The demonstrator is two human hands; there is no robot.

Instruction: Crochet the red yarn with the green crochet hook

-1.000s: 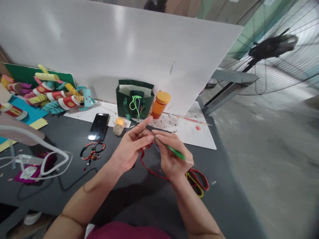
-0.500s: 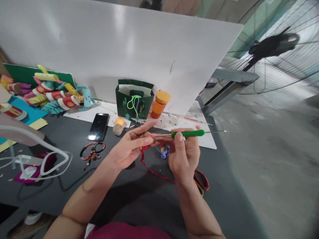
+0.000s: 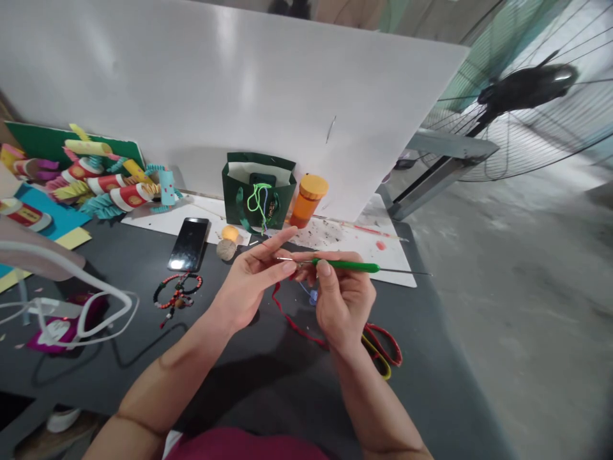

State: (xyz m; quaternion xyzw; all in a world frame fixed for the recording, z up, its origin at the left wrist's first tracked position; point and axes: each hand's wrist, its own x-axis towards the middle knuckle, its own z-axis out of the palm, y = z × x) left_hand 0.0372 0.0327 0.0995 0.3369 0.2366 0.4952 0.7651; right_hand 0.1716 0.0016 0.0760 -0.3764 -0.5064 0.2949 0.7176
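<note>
Pinched in the right hand (image 3: 342,300), the green crochet hook (image 3: 345,265) reached the left hand (image 3: 251,275), its fingers spread; the red yarn (image 3: 287,316) hung slack and could slip off if tension eased.

1 head-worn view faces forward and down, seemingly close above the hands (image 3: 249,287).

Right hand (image 3: 345,300) closed around a green-handled crochet hook (image 3: 345,264), its metal tip just beside the spread fingers of the left hand (image 3: 251,275). Thin red cord (image 3: 293,324) trailing over the dark table (image 3: 119,377) below both hands. Higher in the frame, near centre: a black smartphone (image 3: 189,244), a twine ball (image 3: 226,250), a green paper bag (image 3: 258,195), an orange-capped bottle (image 3: 308,201).
</note>
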